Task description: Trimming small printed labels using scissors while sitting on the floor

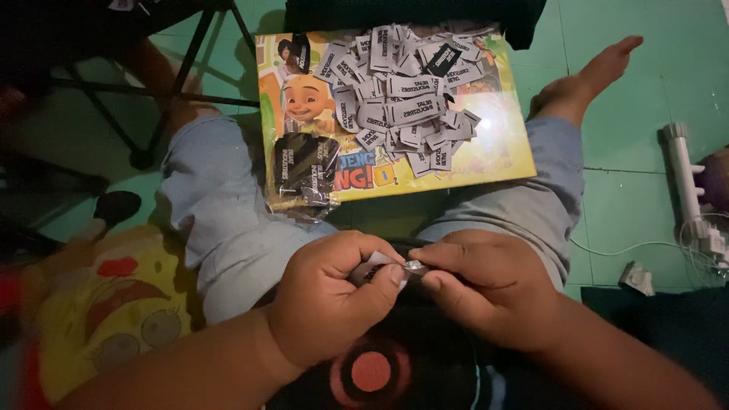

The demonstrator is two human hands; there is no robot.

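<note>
Both hands, left (334, 304) and right (486, 292), pinch one small grey label (406, 267) between them over the lap; a loosened grip could drop it among the label pile (402, 91) at twelve o'clock.

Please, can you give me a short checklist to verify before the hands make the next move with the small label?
1. Label pinched by both hands: ok, left hand and right hand meet on it.
2. Label fold or face visible: cannot tell, fingers cover most of it.
3. Loose pile of labels resting on the board: ok, none seen on the floor.
4. Bagged black labels on the board's near corner: not ok, the bag overhangs the edge onto the knee.
5. Lighting at the hands: not ok, dim.
</note>
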